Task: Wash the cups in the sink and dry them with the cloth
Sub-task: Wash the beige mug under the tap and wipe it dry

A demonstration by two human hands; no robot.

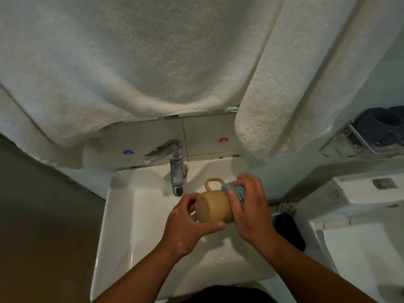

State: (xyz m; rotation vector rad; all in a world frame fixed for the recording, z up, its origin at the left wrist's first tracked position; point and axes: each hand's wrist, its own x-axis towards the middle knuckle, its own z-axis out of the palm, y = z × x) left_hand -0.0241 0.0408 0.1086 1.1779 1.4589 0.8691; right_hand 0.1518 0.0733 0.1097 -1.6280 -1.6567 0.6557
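Between both hands, over the sink (122, 215): one cup being dried.

One tan cup (213, 207) lies on its side, long axis running across from hand to hand, base toward the left hand (185, 228) whose curled fingers grip it, mouth toward the right hand (249, 206), handle pointing away. Right hand pinches the one blue cloth (235, 190) at the rim, so it is nearer the opening. One tap (172, 162) stands beyond the left hand, no water seen running.

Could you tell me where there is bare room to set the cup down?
Sink floor left of the tap is bare, as is its near end. Crowded: left hand, right hand, cup and cloth.
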